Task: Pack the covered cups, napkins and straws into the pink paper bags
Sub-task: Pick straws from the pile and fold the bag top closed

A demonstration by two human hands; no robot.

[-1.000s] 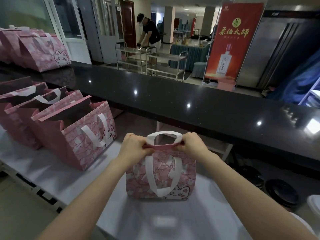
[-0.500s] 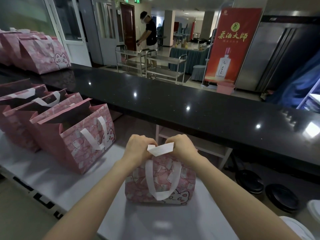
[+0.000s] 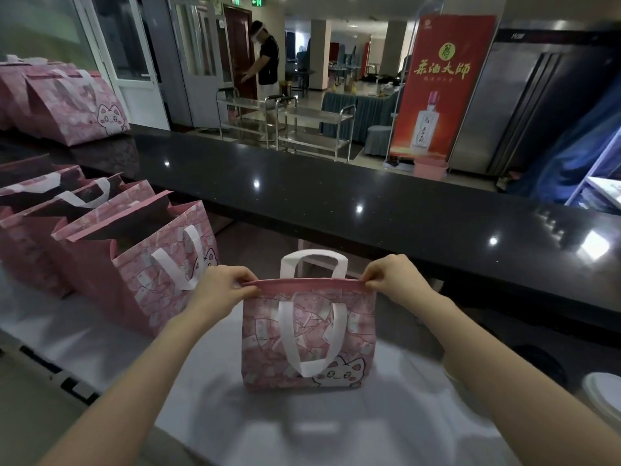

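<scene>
A pink paper bag (image 3: pixel 265 351) with a cat print and white handles stands upright on the white table (image 3: pixel 329 428) in front of me. Its top edge is pressed flat and closed. My left hand (image 3: pixel 223 289) pinches the left end of that edge and my right hand (image 3: pixel 395 280) pinches the right end. One white handle sticks up behind the edge, the other hangs down the front. Whatever the bag holds is hidden. Part of a white lid (image 3: pixel 603 395) shows at the right edge.
Several open pink bags (image 3: pixel 151 267) stand in a row at my left on the table. More closed pink bags (image 3: pixel 77 109) sit on the black counter (image 3: pixel 369 203) beyond. A person stands by steel trolleys (image 3: pixel 285 126) far behind; a red banner (image 3: pixel 437 89) is at the right.
My hands were together at the middle of the bag's top, squeezing it down. They have slid apart to the two corners, and the bag now stands taller with its rim stretched straight.
</scene>
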